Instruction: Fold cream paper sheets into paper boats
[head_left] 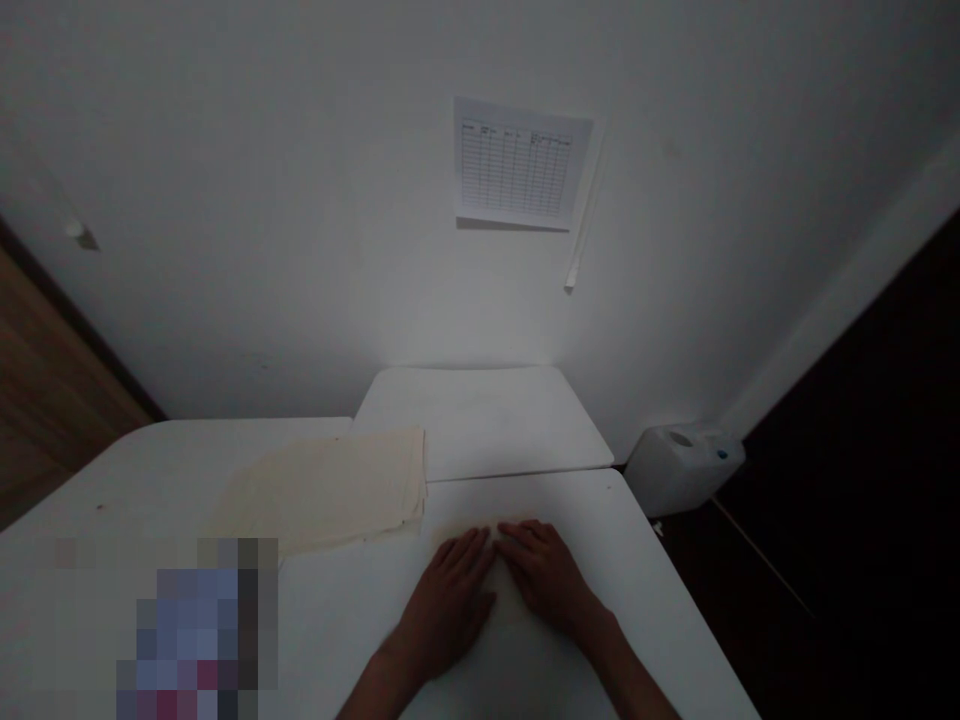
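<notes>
My left hand (455, 600) rests palm down on the white table (337, 620), its fingers stretched forward. Close on its right lies my right hand (544, 570), also palm down, with fingers extended and angled inward. The fingertips of both hands nearly meet. A faint yellowish patch shows around the fingertips; whether it is a thin sheet or a shadow I cannot tell. Left of my hands, a stack of thin beige sheets (330, 485) has slightly uneven edges. What is under my palms is hidden.
A smaller white tabletop (480, 420) adjoins at the back, against the wall. A printed chart (517, 170) hangs there. On the dark floor at right stands a white plastic jerrycan (679, 470). Pixelated blur covers the lower left. Wooden panelling (45, 380) borders the far left.
</notes>
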